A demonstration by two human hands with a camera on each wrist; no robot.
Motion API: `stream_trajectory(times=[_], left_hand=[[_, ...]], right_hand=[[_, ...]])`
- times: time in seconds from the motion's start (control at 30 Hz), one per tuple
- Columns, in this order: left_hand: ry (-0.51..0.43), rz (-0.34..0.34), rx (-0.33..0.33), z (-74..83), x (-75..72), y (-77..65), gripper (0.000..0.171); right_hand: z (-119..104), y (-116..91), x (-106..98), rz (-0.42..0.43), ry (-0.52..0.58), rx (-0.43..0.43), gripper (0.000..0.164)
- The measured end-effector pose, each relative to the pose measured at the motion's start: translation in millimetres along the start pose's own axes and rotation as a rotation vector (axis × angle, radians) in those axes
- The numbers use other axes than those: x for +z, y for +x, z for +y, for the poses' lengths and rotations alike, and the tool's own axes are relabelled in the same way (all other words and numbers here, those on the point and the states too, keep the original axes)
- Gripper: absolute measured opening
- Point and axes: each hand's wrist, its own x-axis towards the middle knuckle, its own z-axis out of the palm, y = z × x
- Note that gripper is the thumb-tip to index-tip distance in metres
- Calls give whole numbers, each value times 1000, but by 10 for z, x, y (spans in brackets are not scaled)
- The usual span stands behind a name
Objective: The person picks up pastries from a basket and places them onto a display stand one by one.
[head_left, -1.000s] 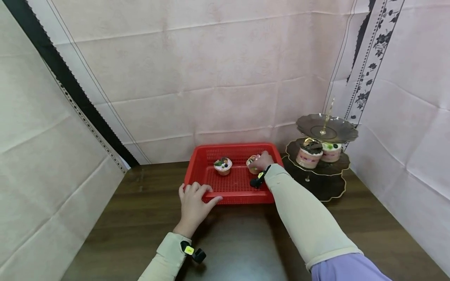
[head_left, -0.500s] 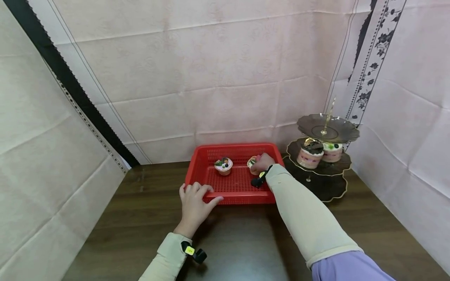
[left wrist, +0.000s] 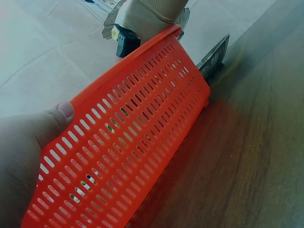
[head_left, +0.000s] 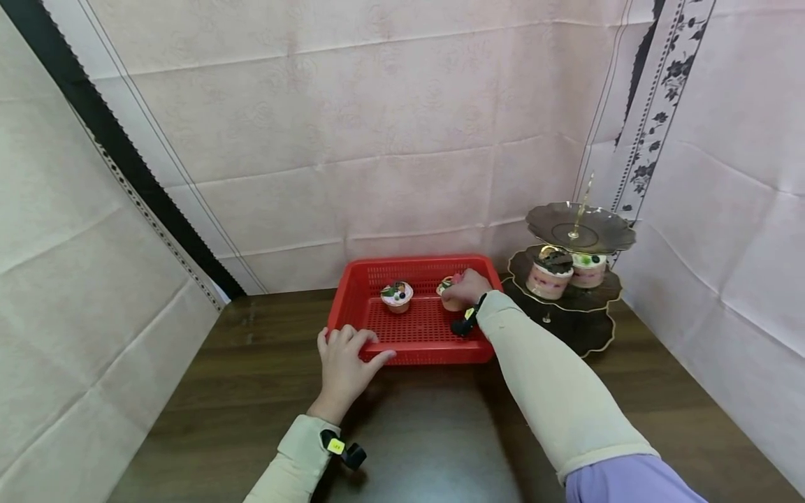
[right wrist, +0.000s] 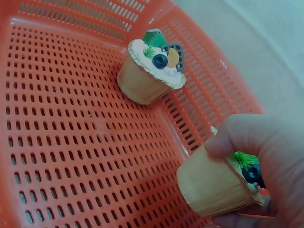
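The right hand pinched a cupcake inside the red basket, toward its right side; the left hand gripped the near left corner. Too hard a squeeze could have crumpled the cup or dislodged the topping.

The right wrist view's edge cuts off the right hand, which hides part of the held cupcake's decorated top; the left hand runs off the left wrist view — its other fingers out of sight — and slots in the red basket show only scraps, perhaps cupcake toppings; the dark-topped layered cake partly covers the white-topped one.
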Motion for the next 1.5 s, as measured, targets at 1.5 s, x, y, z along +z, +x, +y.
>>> stream_trajectory(times=[1.5], left_hand=[[-20, -2, 0, -15, 5, -15, 37]], right_hand=[[-573, -1819, -1392, 107, -244, -375, 78]])
